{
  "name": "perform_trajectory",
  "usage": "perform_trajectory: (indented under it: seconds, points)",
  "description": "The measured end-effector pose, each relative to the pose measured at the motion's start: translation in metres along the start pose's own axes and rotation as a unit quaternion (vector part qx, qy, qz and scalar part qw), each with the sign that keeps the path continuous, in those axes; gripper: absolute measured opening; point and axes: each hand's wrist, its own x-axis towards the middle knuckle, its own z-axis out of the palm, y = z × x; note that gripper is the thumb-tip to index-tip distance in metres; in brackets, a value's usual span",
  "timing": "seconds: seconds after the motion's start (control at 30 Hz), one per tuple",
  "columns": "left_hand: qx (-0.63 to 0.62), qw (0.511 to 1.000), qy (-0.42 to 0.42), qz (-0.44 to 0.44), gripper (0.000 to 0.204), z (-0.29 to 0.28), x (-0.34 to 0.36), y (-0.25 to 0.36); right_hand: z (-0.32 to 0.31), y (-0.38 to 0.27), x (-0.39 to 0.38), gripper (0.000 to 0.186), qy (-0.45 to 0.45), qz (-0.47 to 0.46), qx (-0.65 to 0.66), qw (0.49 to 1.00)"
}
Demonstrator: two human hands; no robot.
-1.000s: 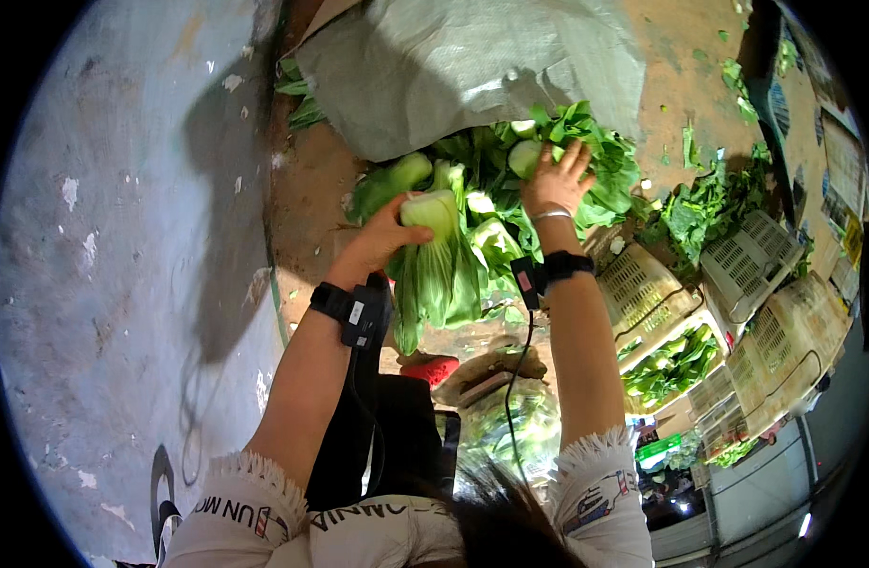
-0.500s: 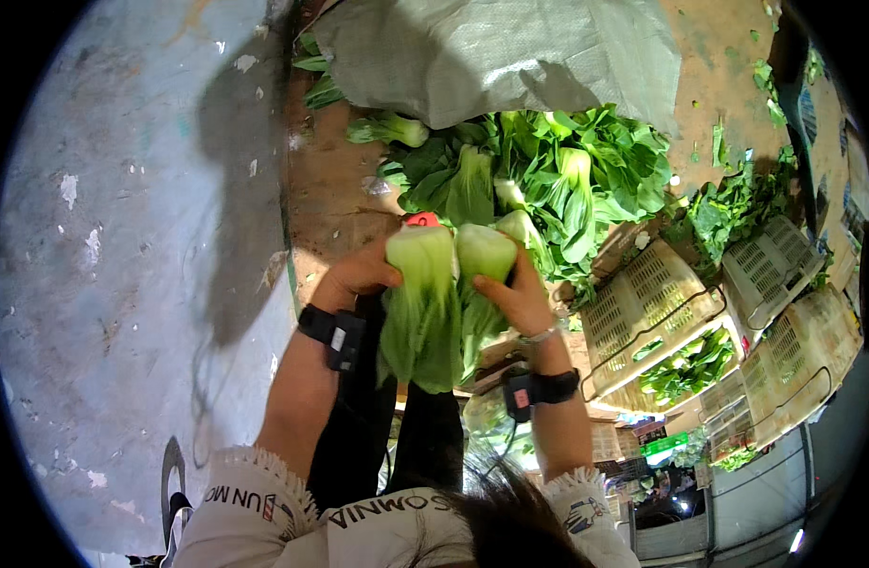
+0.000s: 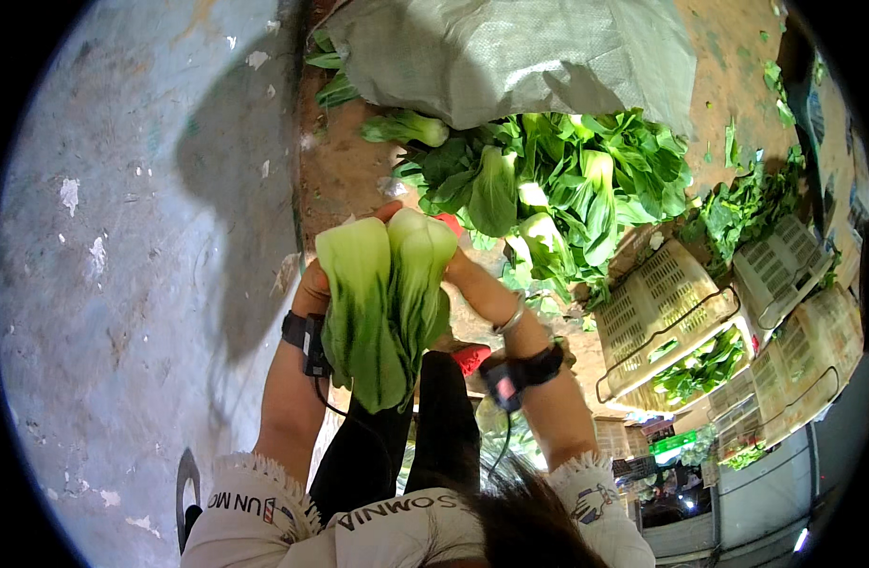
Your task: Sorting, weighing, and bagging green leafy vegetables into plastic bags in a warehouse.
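Note:
My left hand (image 3: 313, 284) and my right hand (image 3: 465, 273) are closed around two pale-stemmed bok choy heads (image 3: 359, 312) held side by side over my legs, stem ends up and dark leaves hanging down. Most of my fingers are hidden behind the vegetables. Beyond them lies a pile of loose bok choy (image 3: 624, 180) on the brown floor (image 3: 723, 76), with a grey-green woven sheet (image 3: 510, 52) at its far side. Black devices are strapped to both my wrists.
A blue-grey scuffed wall or panel (image 3: 122, 284) runs along the left. On the right are plastic crates (image 3: 643, 303), one holding greens, more crates (image 3: 756, 379) and scattered leaves (image 3: 747, 194). Red footwear (image 3: 470, 358) shows by my dark-clad legs.
My right hand has left the pile and now holds a second head beside the first. Both hands have drawn toward my body, then shifted left and lifted the pair slightly.

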Motion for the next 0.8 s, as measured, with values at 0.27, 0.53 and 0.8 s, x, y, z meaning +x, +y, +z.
perform_trajectory:
  seconds: [0.27, 0.53, 0.8]
  points:
    - [0.145, 0.983, -0.095, 0.058, 0.101, -0.036, 0.051, 0.017, -0.095, 0.017, 0.106, 0.062, 0.33, 0.297, -0.666, 0.599]
    - [0.167, 0.98, -0.098, -0.052, 0.097, -0.08, 0.104, 0.0, -0.097, 0.054, 0.119, 0.046, 0.406, 0.278, -0.606, 0.626]
    - [0.164, 0.98, -0.077, -0.077, 0.086, -0.054, 0.065, -0.019, -0.072, 0.039, 0.082, 0.077, 0.494, 0.138, -0.551, 0.658]
